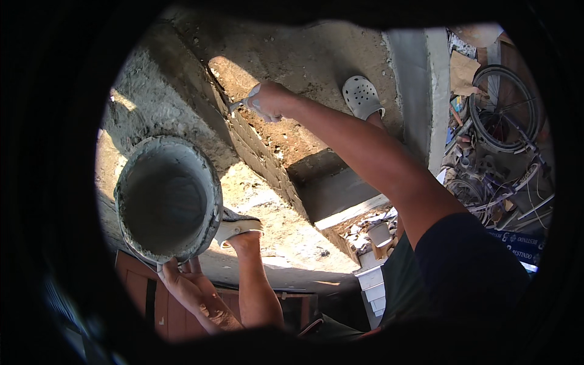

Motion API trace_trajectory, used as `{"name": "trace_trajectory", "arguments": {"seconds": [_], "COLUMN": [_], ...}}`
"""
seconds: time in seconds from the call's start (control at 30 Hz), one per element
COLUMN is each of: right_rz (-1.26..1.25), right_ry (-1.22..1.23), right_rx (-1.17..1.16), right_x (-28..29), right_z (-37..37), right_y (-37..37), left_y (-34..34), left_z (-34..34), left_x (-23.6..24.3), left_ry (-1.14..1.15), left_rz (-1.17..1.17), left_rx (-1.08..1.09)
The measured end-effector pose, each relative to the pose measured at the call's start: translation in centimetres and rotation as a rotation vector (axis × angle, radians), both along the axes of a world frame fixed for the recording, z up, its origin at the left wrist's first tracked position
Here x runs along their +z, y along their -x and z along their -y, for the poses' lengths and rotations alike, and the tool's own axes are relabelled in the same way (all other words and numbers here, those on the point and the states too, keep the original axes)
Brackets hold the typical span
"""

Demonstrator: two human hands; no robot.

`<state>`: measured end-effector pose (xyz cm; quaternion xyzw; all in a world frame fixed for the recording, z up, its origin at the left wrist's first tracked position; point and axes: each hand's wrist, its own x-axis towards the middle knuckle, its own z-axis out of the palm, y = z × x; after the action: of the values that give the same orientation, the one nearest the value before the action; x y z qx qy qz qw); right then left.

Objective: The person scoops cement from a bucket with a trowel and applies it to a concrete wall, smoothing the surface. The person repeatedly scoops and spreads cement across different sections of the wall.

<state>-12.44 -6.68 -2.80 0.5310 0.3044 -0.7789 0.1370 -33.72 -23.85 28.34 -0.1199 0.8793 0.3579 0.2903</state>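
My left hand (pixel 188 289) is closed on the lower rim of a round bucket (pixel 216 201), its fingers curled at the edge. The bucket is tilted so that its inside faces me, and grey wet cement (pixel 167 210) coats its wall and bottom. Stretched out ahead, my right hand (pixel 267 102) grips a small trowel (pixel 235 106), its tip against the edge of a low wall (pixel 261 152). Grey mortar in ridged patches covers that wall's side. Grey smears show on the fingers of my right hand.
My feet are in pale clogs: one clog (pixel 362 96) on the dirt floor beyond the wall, the other (pixel 237 228) beside the bucket. A smooth grey ledge (pixel 410 91) runs along the right. Past it lie a bicycle wheel (pixel 504 108) and clutter. Rubble surrounds a small pot (pixel 380 234).
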Motion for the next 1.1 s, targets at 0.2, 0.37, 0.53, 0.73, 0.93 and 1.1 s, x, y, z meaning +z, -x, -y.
{"name": "trace_trajectory", "arguments": {"seconds": [0.2, 0.37, 0.53, 0.73, 0.93, 1.1], "right_rz": [0.024, 0.057, 0.033, 0.118, -0.121, 0.07], "right_ry": [-0.357, -0.683, -0.399, 0.242, 0.022, -0.757], "right_rx": [-0.069, 0.205, 0.292, -0.183, -0.411, 0.019], "right_x": [-1.2, -4.5, -0.7, 4.2, 4.4, 7.2], "right_z": [-1.2, 7.8, 20.9, 17.4, 6.3, 11.5], "right_y": [-0.7, -3.0, -9.9, -9.0, -3.6, -2.5], "left_y": [-0.2, 0.4, 1.2, 0.1, -0.7, -0.6], "left_z": [-0.6, -0.2, -0.3, -0.9, -0.5, 0.3], "left_x": [0.1, 0.8, 0.6, 0.8, -0.1, 0.3], "left_ry": [0.028, 0.061, 0.049, -0.015, -0.101, -0.131], "left_rz": [-0.006, -0.028, -0.037, -0.002, 0.029, 0.068], "left_rx": [-0.026, -0.023, -0.096, -0.061, -0.018, 0.002]}}
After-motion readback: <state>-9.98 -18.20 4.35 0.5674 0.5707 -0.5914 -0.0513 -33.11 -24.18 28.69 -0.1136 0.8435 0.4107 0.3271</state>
